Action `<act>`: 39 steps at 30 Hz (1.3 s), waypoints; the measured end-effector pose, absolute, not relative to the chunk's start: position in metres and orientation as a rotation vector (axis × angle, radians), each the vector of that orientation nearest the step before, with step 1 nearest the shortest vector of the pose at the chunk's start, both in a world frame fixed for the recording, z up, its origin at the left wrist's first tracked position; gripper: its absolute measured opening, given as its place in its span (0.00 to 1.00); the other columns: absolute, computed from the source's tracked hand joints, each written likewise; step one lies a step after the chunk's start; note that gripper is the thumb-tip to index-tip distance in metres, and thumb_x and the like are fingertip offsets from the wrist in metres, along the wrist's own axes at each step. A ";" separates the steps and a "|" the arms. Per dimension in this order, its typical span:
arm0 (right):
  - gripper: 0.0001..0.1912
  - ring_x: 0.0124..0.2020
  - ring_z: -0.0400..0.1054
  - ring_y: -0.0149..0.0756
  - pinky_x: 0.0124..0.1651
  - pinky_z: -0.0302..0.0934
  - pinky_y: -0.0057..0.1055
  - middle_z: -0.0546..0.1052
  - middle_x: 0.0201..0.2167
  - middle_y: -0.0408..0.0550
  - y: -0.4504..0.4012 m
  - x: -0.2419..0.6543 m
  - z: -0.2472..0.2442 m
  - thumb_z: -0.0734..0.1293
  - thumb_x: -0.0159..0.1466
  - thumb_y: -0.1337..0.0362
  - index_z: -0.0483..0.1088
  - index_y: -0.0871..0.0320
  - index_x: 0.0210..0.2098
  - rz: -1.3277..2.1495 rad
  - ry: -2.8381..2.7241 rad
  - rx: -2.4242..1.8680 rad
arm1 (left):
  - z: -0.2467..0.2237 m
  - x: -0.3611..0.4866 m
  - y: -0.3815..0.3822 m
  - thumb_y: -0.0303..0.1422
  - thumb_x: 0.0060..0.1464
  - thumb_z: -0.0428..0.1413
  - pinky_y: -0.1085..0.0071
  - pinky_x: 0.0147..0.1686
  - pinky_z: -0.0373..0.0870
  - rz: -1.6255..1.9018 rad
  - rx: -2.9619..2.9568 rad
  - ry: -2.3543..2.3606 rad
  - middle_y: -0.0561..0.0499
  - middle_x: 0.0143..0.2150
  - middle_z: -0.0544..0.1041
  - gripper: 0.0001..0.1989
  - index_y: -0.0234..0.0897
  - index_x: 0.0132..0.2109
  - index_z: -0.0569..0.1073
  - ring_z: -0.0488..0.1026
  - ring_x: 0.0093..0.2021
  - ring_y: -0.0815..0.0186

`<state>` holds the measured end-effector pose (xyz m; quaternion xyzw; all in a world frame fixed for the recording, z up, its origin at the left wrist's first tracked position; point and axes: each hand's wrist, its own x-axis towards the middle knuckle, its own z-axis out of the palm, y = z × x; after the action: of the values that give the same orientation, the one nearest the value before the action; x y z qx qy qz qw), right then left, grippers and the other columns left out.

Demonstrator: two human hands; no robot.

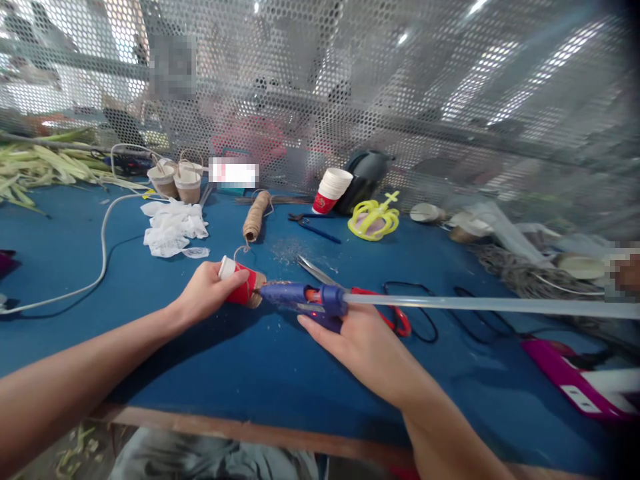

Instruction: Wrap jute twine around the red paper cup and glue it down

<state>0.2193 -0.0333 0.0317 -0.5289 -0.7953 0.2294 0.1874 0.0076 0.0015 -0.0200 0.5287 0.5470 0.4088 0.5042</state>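
Observation:
In my left hand (206, 291) is a red and white paper cup (244, 288), tipped on its side, with brown twine wound round its base end. My right hand (367, 343) is closed round the handle of a blue glue gun (305, 298). The gun's nozzle points left and meets, or nearly meets, the twine on the cup. A long translucent glue stick (475, 305) juts from the back of the gun. A strand of twine runs from the cup up to a twine roll (257, 217). Behind the gun lie red-handled scissors (320, 270), partly hidden.
Beyond my hands are pliers (317, 227), stacked paper cups (331, 190), a yellow crown-shaped piece (374, 219) and white gloves (175, 227). Twine-wrapped cups (188, 185) stand at the back left. A purple power strip (575, 383) and black cords lie right. Perforated metal mesh (300, 87) closes the back.

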 end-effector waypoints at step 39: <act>0.10 0.22 0.68 0.35 0.28 0.61 0.29 0.70 0.14 0.40 -0.033 0.222 0.041 0.63 0.56 0.60 0.72 0.58 0.33 0.622 -2.076 -1.574 | -0.019 0.007 -0.009 0.36 0.45 0.55 0.77 0.16 0.53 1.123 1.535 1.225 0.56 0.15 0.64 0.12 0.31 0.21 0.71 0.54 0.17 0.75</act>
<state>0.2216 -0.0333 0.0408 -0.5719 -0.7544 0.2261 0.2294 0.0066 -0.0090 -0.0190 0.6140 0.4900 0.4491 0.4255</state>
